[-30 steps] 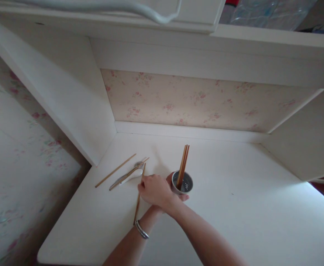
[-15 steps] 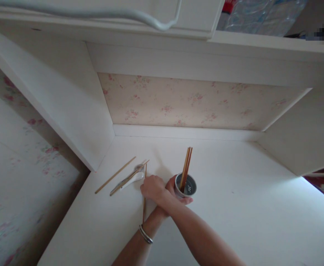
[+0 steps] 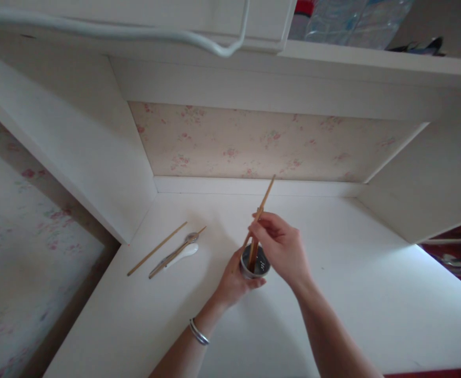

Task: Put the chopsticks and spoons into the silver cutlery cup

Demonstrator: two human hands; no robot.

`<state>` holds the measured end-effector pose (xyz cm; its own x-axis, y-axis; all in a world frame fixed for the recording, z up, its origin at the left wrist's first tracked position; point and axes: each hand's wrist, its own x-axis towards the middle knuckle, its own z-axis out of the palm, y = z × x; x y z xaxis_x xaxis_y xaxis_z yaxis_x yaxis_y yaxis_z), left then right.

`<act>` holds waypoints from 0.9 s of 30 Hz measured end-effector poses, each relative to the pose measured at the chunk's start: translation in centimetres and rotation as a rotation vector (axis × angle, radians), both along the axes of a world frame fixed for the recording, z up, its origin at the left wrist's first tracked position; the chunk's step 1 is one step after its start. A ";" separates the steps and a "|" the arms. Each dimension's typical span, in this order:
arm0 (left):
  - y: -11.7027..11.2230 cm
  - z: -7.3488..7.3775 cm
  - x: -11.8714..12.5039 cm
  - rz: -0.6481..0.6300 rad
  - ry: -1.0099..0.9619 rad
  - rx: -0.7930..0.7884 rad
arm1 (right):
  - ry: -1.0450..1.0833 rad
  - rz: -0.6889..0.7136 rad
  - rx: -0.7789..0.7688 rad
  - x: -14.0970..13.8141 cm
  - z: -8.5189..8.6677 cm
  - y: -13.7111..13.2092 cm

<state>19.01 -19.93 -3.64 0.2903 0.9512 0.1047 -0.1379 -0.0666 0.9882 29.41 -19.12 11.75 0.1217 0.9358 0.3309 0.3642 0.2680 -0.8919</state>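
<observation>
Cup (image 3: 263,261), grey inside, is being held by your left hand (image 3: 230,286); its fingers are grasping the wall along the cup's left and near sides. Whether the cup's base is touching the tabletop (image 3: 352,304), I cannot tell. Brown chopsticks (image 3: 253,256) are standing inside the cup, leaning slightly away from you.

Above the cup, your right hand (image 3: 280,241) is pinching a light chopstick (image 3: 269,191) between thumb and fingers. You are holding it tilted, its upper end pointing beyond the cup and its lower part slanting down to the cup's left rim. Whether that lower end is lying inside or outside the cup, I cannot tell.

Well to the left of the cup, a white spoon (image 3: 189,250) is lying nearest it. Next outward from the cup, a metal spoon (image 3: 192,237) and a slim chopstick (image 3: 170,258) are lying together, overlapping. Farthest left of the cup, a lone chopstick (image 3: 157,248) is lying apart. Nearer you than the cup, a silvery bracelet (image 3: 198,333) is circling your left wrist.
</observation>
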 end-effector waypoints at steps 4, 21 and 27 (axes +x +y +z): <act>-0.2 0.9 -0.2 -0.030 -0.010 -0.033 | 0.153 -0.124 -0.048 4.7 -1.1 1.1; -0.1 0.3 0.2 -0.031 -0.030 -0.035 | -0.359 -0.031 -0.108 5.3 -8.4 1.0; 0.0 -0.1 0.2 -0.052 -0.048 -0.039 | -0.437 -0.026 -0.099 5.4 -7.7 0.9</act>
<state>19.24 -19.97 -3.75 0.3350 0.9385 0.0831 -0.1879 -0.0199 0.9820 34.77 -18.21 4.02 0.0146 0.9640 0.2654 0.7185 0.1745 -0.6733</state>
